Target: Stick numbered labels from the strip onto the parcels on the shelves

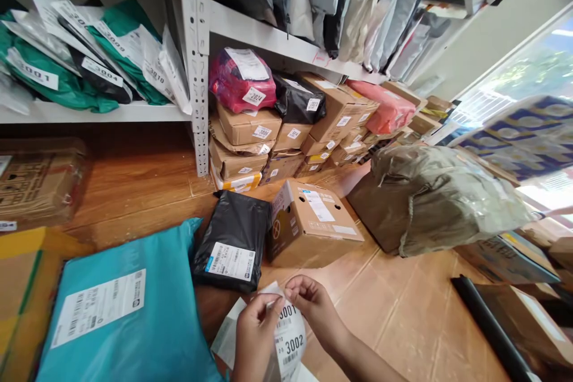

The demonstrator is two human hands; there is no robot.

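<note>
Left hand (254,329) and right hand (313,303) both pinching closed on numbered label sheet (289,334), near the black mailer (233,239), teal mailer (129,310) lying left

Parcel depot: shelves (134,112) of numbered parcels (244,80).

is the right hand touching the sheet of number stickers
Touching. The head view shows the right hand pinching the top edge of the sticker sheet, fingertips on the paper, while the left hand grips it too.

Label sheet (289,334) between both hands — mailer bag (233,240) just behind, cardboard box (311,221) to its right.
</note>
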